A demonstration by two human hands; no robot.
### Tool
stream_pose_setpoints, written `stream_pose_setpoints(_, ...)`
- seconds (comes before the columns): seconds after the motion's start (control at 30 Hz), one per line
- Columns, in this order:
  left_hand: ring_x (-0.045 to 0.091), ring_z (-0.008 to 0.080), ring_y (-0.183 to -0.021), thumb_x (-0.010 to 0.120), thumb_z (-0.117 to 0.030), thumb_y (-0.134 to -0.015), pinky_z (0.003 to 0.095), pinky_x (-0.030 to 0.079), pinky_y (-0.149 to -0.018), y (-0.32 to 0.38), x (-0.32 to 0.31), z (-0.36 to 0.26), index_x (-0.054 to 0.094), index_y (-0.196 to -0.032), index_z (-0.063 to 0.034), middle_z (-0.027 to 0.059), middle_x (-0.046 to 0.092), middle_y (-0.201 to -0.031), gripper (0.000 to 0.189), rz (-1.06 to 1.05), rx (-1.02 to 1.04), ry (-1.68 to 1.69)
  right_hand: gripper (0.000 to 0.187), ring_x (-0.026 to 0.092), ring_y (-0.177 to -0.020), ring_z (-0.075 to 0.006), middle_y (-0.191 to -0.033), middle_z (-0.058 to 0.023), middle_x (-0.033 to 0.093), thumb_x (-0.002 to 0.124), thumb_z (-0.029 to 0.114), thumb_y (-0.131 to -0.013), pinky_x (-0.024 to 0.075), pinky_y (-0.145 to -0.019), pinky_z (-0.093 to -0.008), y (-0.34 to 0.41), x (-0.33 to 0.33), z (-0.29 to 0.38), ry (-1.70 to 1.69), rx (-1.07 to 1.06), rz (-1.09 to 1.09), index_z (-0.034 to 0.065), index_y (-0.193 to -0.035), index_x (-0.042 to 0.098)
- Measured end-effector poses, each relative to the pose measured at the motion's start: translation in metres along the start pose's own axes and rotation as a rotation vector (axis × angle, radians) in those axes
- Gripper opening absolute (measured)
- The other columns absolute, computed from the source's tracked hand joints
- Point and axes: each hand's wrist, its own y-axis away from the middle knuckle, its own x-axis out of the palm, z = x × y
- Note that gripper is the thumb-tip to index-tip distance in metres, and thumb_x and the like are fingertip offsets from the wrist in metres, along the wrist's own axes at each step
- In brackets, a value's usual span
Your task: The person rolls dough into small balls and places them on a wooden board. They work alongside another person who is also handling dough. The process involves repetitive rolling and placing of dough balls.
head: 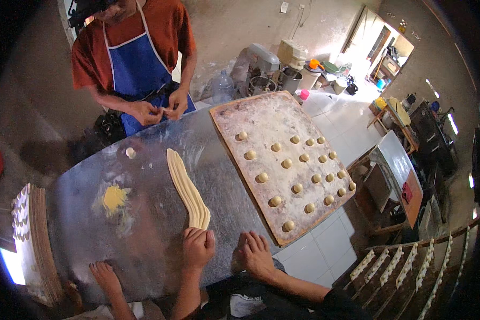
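Observation:
A long folded strip of pale dough (188, 192) lies across the metal table (144, 248). My left hand (199, 248) is closed around its near end. To the right, my right hand (258, 254) rests on the tabletop, palm down with fingers slightly bent, near the corner of a floured wooden board (264, 116). Rows of round dough balls (287, 163) sit on that board. A mound of yellow fat or similar paste (115, 199) is smeared on the table at left, and a single dough ball (131, 152) lies beyond it.
Across the table stands a person in a blue apron (140, 60), hands together. Another person's hand (106, 278) rests on the table's near left edge. A stack of boards (44, 244) stands at the left; a rack of dough-laden trays (392, 266) is at lower right. Mixers (264, 60) stand behind.

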Motion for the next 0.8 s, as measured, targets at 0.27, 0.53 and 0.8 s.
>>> stream_pose_setpoints(0.27, 0.066, 0.0327, -0.102, 0.060, -0.017, -0.100, 0.0481, 0.046, -0.102, 0.028, -0.025, 0.008, 0.071, -0.105, -0.0062, 0.0131, 0.071, -0.102, 0.016, 0.190, -0.238, 0.114, 0.061, 0.032, -0.149, -0.0435, -0.158, -0.0268, 0.036, 0.054, 0.013, -0.095, 0.0204, -0.126, -0.0484, -0.059, 0.013, 0.018, -0.382, -0.302, 0.093, 0.0041, -0.154, 0.040)
stream_pose_setpoints(0.53, 0.066, 0.0341, -0.109, 0.066, -0.009, -0.094, 0.0471, 0.049, -0.101, 0.020, -0.034, 0.004, 0.072, -0.105, -0.0080, 0.0131, 0.071, -0.106, 0.013, 0.263, -0.122, 0.090, 0.066, 0.034, -0.148, -0.0439, -0.154, -0.0256, 0.042, 0.061, 0.019, -0.092, 0.0257, -0.123, -0.0529, -0.061, 0.027, 0.004, -0.222, -0.054, -0.134, 0.0019, -0.152, 0.041)
stream_pose_setpoints(0.8, 0.066, 0.0325, -0.105, 0.065, -0.006, -0.093, 0.0413, 0.055, -0.089, 0.017, -0.030, -0.005, 0.073, -0.107, -0.0104, 0.0098, 0.065, -0.117, 0.017, 0.140, -0.287, 0.217, 0.055, 0.047, -0.136, -0.0443, -0.144, -0.0252, 0.052, 0.060, 0.018, -0.094, 0.0332, -0.117, -0.0523, -0.068, 0.009, 0.006, -0.483, 0.144, -0.223, -0.0017, -0.143, 0.047)
